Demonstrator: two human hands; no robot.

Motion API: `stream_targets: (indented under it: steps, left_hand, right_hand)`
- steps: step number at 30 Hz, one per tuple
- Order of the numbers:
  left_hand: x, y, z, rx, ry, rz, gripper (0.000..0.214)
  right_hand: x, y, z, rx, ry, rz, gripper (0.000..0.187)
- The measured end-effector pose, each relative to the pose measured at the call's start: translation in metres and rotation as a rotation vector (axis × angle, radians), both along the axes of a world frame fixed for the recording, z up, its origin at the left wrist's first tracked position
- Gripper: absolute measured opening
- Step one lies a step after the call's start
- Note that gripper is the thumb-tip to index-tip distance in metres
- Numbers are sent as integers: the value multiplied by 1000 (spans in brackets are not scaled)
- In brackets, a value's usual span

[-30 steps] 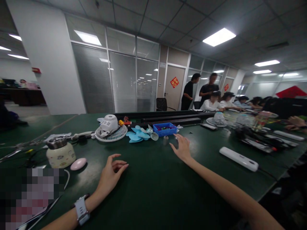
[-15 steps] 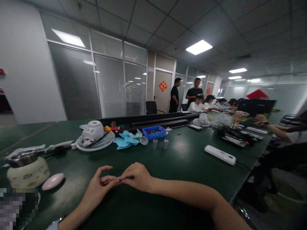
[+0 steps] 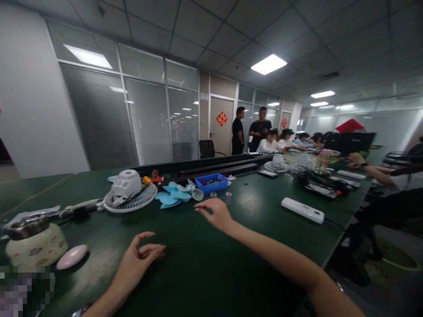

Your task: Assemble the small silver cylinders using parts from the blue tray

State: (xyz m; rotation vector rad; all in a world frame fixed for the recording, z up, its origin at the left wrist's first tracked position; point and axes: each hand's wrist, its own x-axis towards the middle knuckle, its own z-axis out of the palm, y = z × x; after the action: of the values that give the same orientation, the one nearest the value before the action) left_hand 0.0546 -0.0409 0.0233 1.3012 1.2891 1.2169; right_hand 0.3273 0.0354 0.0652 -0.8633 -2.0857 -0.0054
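Observation:
My left hand [image 3: 140, 257] is held above the green table near the front. Its index finger is lifted and curved, while thumb and middle finger press together at the tips; whatever may be between them is too small to make out. My right hand [image 3: 216, 214] reaches forward, thumb and index finger slightly apart, with nothing visible between them. Just beyond it are two small metal cylinders, one [image 3: 228, 198] in view and the other [image 3: 213, 194] partly covered by the hand. A blue tray [image 3: 211, 189] of small parts lies behind them, beside light-blue fan blades [image 3: 170, 200].
A white fan head with its grille [image 3: 130, 198] lies at the left, near a patterned jar [image 3: 36, 244] and a pink oval object [image 3: 72, 257]. At the right are a white power strip [image 3: 302, 210] and a dark cable bundle [image 3: 319, 184]. Other people work farther down the table [image 3: 264, 246].
My right hand has parted from my left and moved forward and to the right, towards the metal cylinders and blue tray. My left hand has stayed nearly in place.

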Motion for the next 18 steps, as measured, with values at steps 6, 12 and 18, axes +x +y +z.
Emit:
stream_targets:
  steps: [6,12,18]
  left_hand:
    - [0,1,0,14,27,-8,76]
    - [0,0,-1,39,66,-2,73]
    - [2,-1,2,39,79,-14,73]
  right_hand:
    - [112,65,18,-129,3,-574,24]
    - [127,84,-3,-255,-75,-564,18]
    - [120,99,-5,-297,-107,-586,19]
